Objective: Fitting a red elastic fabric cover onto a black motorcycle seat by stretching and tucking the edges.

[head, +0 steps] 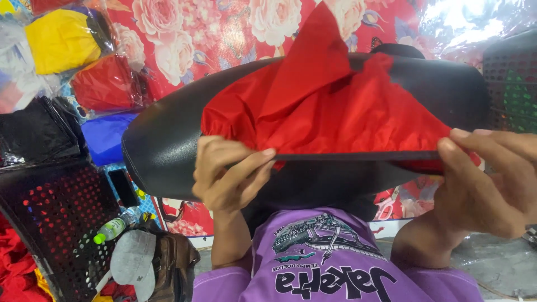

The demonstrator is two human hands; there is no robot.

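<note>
A long black padded seat [162, 140] lies across my lap, over my purple printed shirt [330, 263]. A red fabric cover [347, 106] is draped over the seat's middle and right, one corner standing up in a peak. My left hand [229, 176] pinches the gathered red hem against the seat's near black edge. My right hand [492, 173] grips the same hem at the seat's right end, fingers curled over the edge. The hem is stretched in a straight line between both hands.
Plastic-wrapped yellow fabric [61, 39], a red pack [103, 84] and a blue pack [106, 137] are stacked at the upper left. A black perforated crate [50, 218] stands at the left, with a green-capped bottle [114, 226], a grey cap [134, 260] and a brown bag [176, 263]. A red floral cloth [184, 33] covers the floor.
</note>
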